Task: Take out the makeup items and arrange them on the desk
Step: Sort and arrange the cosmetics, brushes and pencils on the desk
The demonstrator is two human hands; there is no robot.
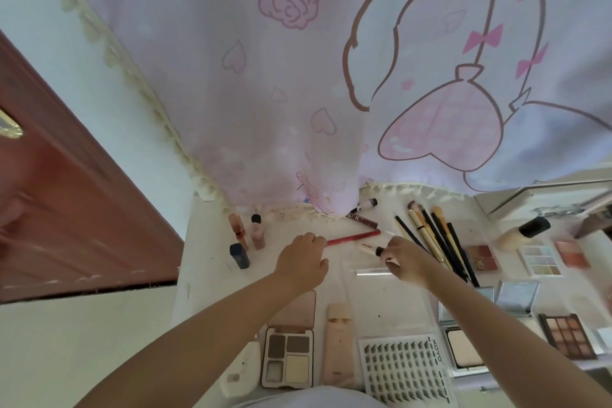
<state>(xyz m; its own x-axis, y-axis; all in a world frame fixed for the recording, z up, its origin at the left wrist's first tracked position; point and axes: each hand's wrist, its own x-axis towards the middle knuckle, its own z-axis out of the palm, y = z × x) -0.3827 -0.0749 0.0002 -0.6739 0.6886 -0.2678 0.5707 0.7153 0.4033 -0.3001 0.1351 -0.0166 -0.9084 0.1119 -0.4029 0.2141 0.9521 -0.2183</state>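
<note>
Evidently the arranging step is in hand: a slim red lip pencil [353,237] is gripped near the white worktop's [205,242] back edge by the left hand [303,258], a small cream tube with black cap [372,249] is pinched by the right hand [409,260]. Next, neat placement beside the brushes [437,235] seems called for.

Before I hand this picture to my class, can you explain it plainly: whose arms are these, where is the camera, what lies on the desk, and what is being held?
No machine here: a person's two bare arms, filmed by one wide camera worn on the head, looking down. The left hand grips the end of a red pencil. The right hand pinches a small cream tube with a dark cap. On the white desk lie a row of brushes, small bottles, an open four-pan palette, a lash card and further palettes on the right. A printed curtain hangs behind.
</note>
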